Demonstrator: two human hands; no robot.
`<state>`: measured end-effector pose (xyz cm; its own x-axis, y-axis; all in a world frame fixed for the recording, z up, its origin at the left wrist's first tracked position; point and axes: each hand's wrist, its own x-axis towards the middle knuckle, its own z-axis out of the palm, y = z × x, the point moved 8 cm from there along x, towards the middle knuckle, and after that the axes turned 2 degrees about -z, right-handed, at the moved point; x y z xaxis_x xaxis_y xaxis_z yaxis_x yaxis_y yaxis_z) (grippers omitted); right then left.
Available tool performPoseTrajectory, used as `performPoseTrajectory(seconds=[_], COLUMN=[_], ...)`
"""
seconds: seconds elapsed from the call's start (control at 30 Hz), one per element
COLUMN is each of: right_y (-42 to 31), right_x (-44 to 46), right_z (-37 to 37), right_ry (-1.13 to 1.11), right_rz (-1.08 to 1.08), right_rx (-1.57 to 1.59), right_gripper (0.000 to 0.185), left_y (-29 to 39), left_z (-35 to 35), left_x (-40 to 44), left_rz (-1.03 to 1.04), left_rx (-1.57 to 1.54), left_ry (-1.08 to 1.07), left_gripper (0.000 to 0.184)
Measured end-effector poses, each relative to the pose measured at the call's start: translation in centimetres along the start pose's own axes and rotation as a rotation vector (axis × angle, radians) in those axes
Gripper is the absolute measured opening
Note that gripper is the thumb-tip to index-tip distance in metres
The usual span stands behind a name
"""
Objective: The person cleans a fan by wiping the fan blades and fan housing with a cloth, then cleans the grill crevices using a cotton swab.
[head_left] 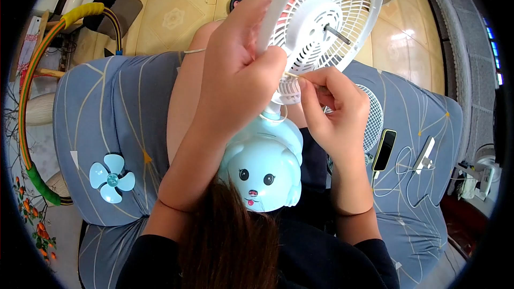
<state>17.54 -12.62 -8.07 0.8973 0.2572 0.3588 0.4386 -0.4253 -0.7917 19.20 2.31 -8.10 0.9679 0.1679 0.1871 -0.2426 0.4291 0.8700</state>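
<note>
A small fan with a light-blue dog-shaped base (pixel 262 166) rests upright against my lap. Its white rear cage (pixel 305 21) is tilted up with the front guard off, and a bare metal shaft (pixel 337 34) sticks out of the middle. My left hand (pixel 246 59) is closed around the cage's left rim; some fingers are hidden behind it. Between thumb and forefinger, my right hand (pixel 337 104) pinches a thin pale stick (pixel 292 75), its tip at the lower edge of the cage. Whether that tip has cotton on it, I cannot tell.
On the grey patterned sofa (pixel 134 80), a light-blue fan blade (pixel 112 179) lies at left. The round mesh guard (pixel 373 120) is partly behind my right hand. Further right are a phone (pixel 384 150) and a white power strip (pixel 424 155) with cables. A striped hoop (pixel 27 91) stands at far left.
</note>
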Motion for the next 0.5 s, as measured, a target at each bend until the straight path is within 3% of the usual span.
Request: performPoseTrajectory(seconds=[0.13, 0.33, 0.5], right_y=[-0.1, -0.1, 0.6], right_x=[0.0, 0.3, 0.3], right_z=[-0.3, -2.3, -2.5], right_ry=[-0.001, 0.058, 0.029], right_rz=[-0.003, 0.129, 0.189], right_rx=[-0.006, 0.092, 0.199], right_gripper=[0.005, 0.003, 0.005], left_y=[0.7, -0.8, 0.3], left_z=[0.5, -1.4, -0.7], left_x=[-0.1, 0.0, -0.1], left_rz=[0.074, 0.024, 0.083], left_rx=[-0.041, -0.034, 0.164], left_ry=[-0.101, 0.026, -0.044], left_gripper=[0.063, 0.064, 0.064])
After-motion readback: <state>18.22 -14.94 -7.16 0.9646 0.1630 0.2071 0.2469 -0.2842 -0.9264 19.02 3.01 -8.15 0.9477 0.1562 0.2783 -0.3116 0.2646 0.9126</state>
